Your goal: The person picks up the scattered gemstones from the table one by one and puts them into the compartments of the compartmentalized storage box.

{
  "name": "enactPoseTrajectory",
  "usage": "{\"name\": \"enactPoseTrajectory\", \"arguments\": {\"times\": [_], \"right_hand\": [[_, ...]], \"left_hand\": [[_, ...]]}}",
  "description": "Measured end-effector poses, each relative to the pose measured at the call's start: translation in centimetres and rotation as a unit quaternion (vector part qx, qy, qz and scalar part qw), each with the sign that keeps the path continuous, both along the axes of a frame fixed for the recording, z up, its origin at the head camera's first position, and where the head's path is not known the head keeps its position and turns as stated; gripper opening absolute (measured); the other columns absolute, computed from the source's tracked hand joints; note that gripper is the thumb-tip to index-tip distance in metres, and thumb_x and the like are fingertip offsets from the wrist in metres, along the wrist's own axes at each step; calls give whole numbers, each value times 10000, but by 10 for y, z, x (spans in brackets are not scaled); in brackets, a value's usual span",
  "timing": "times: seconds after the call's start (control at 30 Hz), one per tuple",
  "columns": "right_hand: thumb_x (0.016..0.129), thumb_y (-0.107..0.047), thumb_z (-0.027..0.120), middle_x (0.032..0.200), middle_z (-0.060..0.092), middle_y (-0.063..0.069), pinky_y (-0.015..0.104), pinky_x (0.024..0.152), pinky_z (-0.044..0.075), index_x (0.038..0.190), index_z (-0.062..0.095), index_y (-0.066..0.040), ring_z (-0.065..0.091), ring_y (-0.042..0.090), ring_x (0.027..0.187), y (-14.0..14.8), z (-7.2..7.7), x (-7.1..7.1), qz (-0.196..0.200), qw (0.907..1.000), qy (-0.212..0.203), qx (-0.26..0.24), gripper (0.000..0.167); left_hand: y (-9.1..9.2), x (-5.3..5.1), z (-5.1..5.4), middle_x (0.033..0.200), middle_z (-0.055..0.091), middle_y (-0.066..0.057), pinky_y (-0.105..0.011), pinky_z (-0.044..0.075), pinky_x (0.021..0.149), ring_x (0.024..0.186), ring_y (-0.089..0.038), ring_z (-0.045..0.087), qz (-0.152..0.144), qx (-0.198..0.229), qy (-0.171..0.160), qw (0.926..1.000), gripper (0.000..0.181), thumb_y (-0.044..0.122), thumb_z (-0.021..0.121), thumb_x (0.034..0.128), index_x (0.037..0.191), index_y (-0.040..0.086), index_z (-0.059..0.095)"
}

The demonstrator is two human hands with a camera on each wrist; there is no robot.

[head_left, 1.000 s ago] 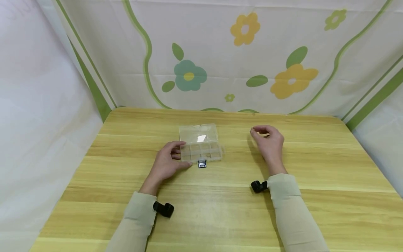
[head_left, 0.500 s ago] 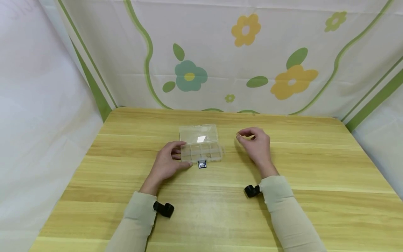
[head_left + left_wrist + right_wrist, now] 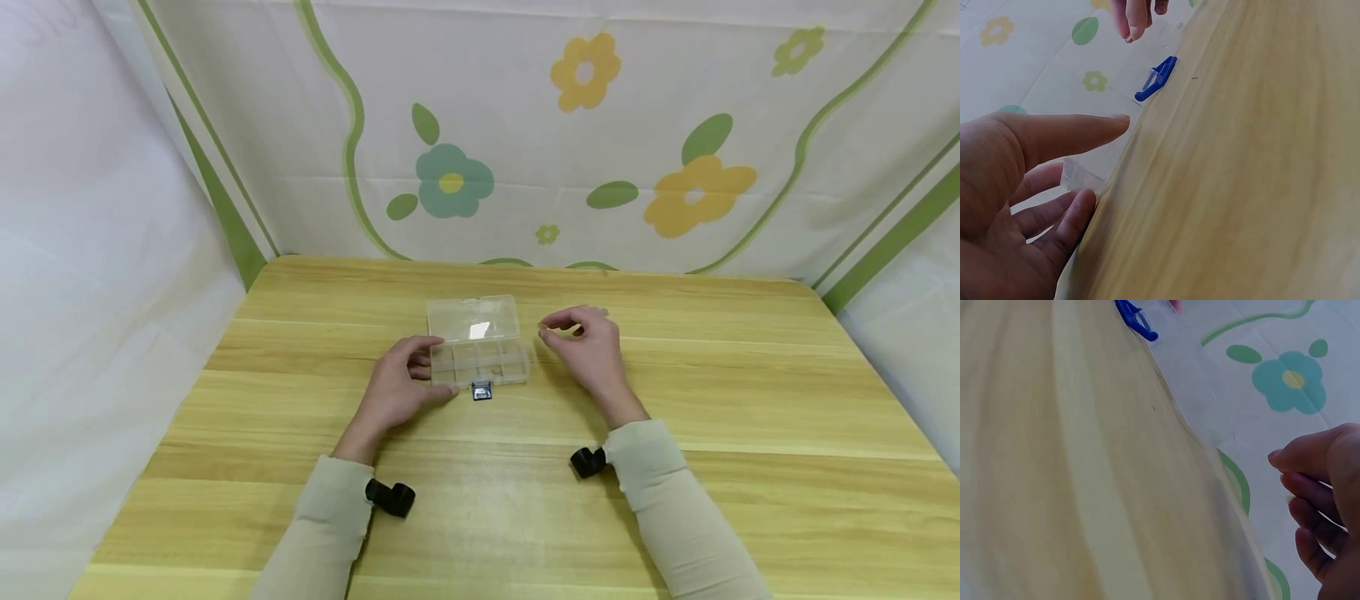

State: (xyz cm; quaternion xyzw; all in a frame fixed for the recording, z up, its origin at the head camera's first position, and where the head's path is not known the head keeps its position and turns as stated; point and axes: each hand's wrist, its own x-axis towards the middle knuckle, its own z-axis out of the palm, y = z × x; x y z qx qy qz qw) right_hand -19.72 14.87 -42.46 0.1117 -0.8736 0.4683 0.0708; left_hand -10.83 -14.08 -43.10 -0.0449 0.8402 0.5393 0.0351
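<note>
A clear compartment box (image 3: 467,363) lies on the table with its transparent lid (image 3: 457,320) folded back and a blue latch (image 3: 482,391) at its front. My left hand (image 3: 396,388) grips the box's left end, thumb along the front edge; in the left wrist view the hand (image 3: 997,181) has its lower fingers around the corner. Just right of the box, my right hand (image 3: 594,352) pinches a tiny golden piece (image 3: 542,326) between thumb and index finger. Another tiny piece (image 3: 497,372) appears inside a right-hand compartment. The right wrist view hides what the hand (image 3: 1335,494) holds.
Bare wooden table surface (image 3: 480,500) surrounds the box. A white cloth with printed flowers (image 3: 510,142) hangs behind the table's back edge, with more white cloth (image 3: 97,292) at the left side.
My right hand has moved left toward the box, still pinching the tiny piece. The left hand and the box have stayed in place.
</note>
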Motion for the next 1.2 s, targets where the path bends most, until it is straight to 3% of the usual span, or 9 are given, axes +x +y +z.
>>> {"name": "enactPoseTrajectory", "arguments": {"times": [0.37,0.8,1.2], "right_hand": [[921,-134,852,1033,779,66,370,885,501,1008,828,-120,659,240,1012,-14,0,7,367,9992,42,122,90],[935,-128,847,1076,771,17,404,907,558,1032,826,-161,649,210,1033,-27,-2,16,816,9964,-200,74,105],[946,-116,832,1047,784,-17,342,836,562,1037,838,-168,618,181,971,-35,-4,19,1155,9932,-30,154,105]], "left_hand": [[4,0,3,1337,645,-168,-474,582,1035,1143,-326,667,16,-7,20,10000,749,67,946,785,1464,115,633],[3,0,2,1311,648,-167,-467,587,1024,1128,-318,672,32,12,46,10000,740,61,944,786,1458,113,637],[3,0,2,1297,657,-174,-463,598,1016,1121,-319,687,36,-11,60,10000,739,64,944,784,1454,108,637]]}}
